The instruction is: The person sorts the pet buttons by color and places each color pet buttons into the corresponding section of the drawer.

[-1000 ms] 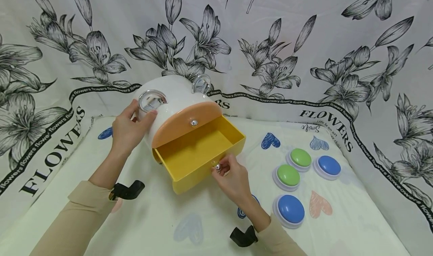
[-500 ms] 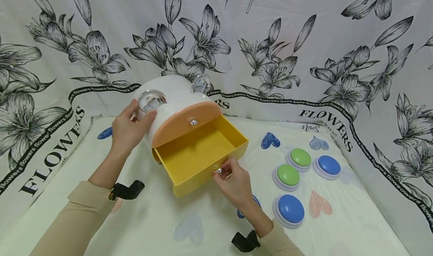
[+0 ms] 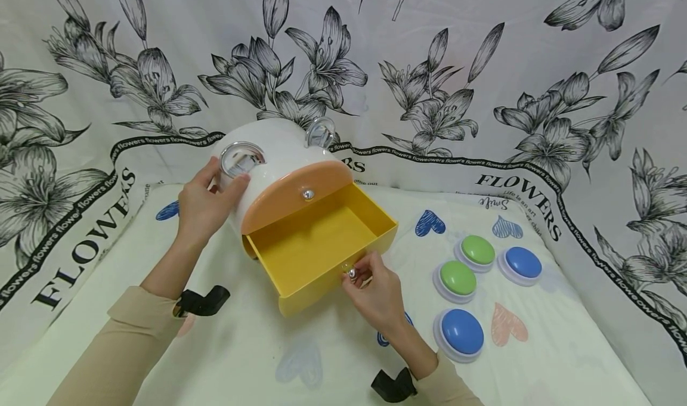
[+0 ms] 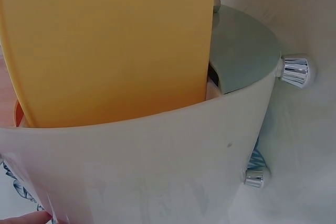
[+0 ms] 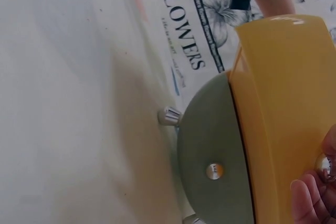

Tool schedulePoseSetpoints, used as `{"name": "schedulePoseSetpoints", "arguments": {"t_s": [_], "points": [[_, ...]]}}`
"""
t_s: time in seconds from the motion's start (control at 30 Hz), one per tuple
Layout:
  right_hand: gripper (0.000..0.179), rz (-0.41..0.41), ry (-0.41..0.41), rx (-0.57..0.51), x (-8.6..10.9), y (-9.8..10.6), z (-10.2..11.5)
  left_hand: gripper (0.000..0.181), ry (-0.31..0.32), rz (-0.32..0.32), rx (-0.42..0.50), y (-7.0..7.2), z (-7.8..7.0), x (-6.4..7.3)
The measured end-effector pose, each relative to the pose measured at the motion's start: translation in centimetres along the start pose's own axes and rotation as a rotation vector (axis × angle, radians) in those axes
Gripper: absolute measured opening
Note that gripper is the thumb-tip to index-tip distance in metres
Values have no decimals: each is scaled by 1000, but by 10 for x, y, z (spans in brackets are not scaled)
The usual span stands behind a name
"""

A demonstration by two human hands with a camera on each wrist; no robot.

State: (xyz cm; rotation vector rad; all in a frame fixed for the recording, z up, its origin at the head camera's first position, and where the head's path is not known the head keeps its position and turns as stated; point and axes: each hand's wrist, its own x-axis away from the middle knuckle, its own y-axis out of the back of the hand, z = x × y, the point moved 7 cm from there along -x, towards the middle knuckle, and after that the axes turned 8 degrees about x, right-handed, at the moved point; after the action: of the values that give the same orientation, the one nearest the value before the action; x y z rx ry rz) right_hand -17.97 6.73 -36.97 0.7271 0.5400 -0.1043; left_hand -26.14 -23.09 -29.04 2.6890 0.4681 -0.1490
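A white rounded drawer box [image 3: 284,149] with two chrome-rimmed eyes stands left of centre in the head view. Its yellow drawer [image 3: 316,233] is pulled well out and holds nothing. My right hand [image 3: 378,293] pinches the small silver knob [image 3: 351,273] on that drawer's front. On the box's left side, my left hand [image 3: 206,206] grips the body beside one eye, thumb on the front. Above the yellow drawer is an orange front [image 3: 290,197] with its own knob. Both wrist views show a green front [image 4: 244,51] [image 5: 212,150] below it, closed or nearly so.
Two green buttons [image 3: 477,249] [image 3: 458,277] and two blue buttons [image 3: 522,262] [image 3: 462,331] with white bases lie to the right on the heart-printed cloth [image 3: 537,370]. Flower-printed fabric [image 3: 376,96] rises behind and at both sides. Chrome feet [image 4: 296,72] support the box.
The yellow drawer has slid slightly further out, toward the front right, with my right hand on its knob. My left hand and the box body have stayed in place.
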Motion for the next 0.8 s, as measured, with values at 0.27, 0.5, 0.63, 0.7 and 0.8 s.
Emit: {"name": "schedulePoseSetpoints", "arguments": {"t_s": [0.27,0.5,0.63,0.7,0.8], "points": [[26,-17,29,0,1,3,0,77,-15,-3,8,-2,-2,0],[26,20,22,15,1,5,1,75,-11,-9,3,-1,-2,0],[26,66,29,26,1,7,3,73,-36,-4,13,0,-2,1],[25,93,36,26,2,9,3,73,-46,0,18,0,-2,2],[24,131,48,18,3,13,2,73,-48,5,24,0,-2,2]]}}
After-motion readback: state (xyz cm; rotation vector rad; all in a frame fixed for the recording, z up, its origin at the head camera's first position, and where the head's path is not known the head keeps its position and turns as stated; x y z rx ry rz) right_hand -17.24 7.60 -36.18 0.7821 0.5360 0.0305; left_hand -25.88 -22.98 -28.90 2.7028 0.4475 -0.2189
